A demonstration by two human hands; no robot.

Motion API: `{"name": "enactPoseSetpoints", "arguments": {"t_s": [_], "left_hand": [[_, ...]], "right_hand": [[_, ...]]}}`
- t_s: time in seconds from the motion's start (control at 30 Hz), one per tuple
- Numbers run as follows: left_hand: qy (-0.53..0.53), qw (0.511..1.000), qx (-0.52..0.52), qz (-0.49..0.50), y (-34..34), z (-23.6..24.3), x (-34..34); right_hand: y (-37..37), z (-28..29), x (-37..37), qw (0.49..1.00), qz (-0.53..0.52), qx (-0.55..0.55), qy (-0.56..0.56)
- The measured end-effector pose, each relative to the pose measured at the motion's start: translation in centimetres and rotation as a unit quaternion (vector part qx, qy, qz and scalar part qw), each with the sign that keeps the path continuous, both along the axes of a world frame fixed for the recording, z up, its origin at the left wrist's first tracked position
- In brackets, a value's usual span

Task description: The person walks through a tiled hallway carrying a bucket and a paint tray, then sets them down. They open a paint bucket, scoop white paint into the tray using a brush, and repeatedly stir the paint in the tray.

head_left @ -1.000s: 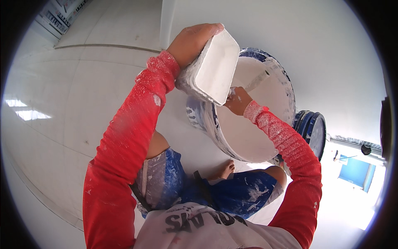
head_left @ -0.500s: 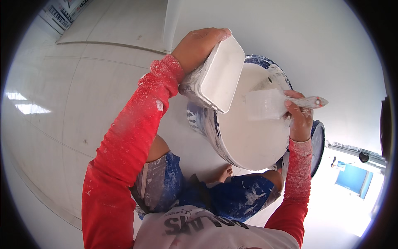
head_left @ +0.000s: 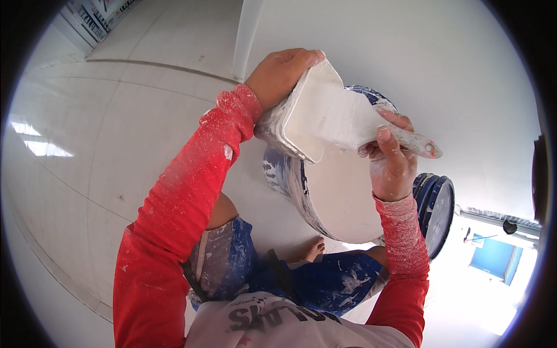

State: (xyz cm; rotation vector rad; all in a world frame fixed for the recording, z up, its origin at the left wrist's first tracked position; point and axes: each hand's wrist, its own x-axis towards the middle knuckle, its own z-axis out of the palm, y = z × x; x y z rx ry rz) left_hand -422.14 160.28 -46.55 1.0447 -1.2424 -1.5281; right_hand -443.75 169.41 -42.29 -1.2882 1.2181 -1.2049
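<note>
Your white rectangular tray (head_left: 301,124) sits tilted above the near rim of the big bucket (head_left: 342,203), its open face turned toward you and toward the bucket's mouth, likely so that anything sliding off lands back in the white compound below. Your left hand (head_left: 281,72) is clamped over the tray's far edge, fingers curled on its rim and thumb behind, which holds it steady at that slant. Across the tray's face lies the broad blade of a putty knife (head_left: 354,124), coated white and pressed flat on the material. Your right hand (head_left: 391,165) is closed around the knife's handle, whose orange-tipped end sticks out to the right past your knuckles; gripping close to the blade gives you firm control over it.

The bucket is blue on the outside, smeared white, and filled nearly to the brim. Just beside it on the right leans a dark blue lid (head_left: 438,211). Beneath everything is a pale tiled floor (head_left: 87,145), and a white wall (head_left: 435,64) rises behind the bucket. Your red sleeves (head_left: 180,203) and blue shorts (head_left: 331,284) are speckled with white splatter.
</note>
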Motion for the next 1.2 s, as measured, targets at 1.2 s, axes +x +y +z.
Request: {"name": "enactPoseSetpoints", "arguments": {"t_s": [1.2], "left_hand": [[-0.009, 0.999, -0.037, -0.009, -0.8, -1.4, 0.3]], "right_hand": [[0.1, 3.8, -3.6, 0.856, 0.205, -0.309, 0.359]]}}
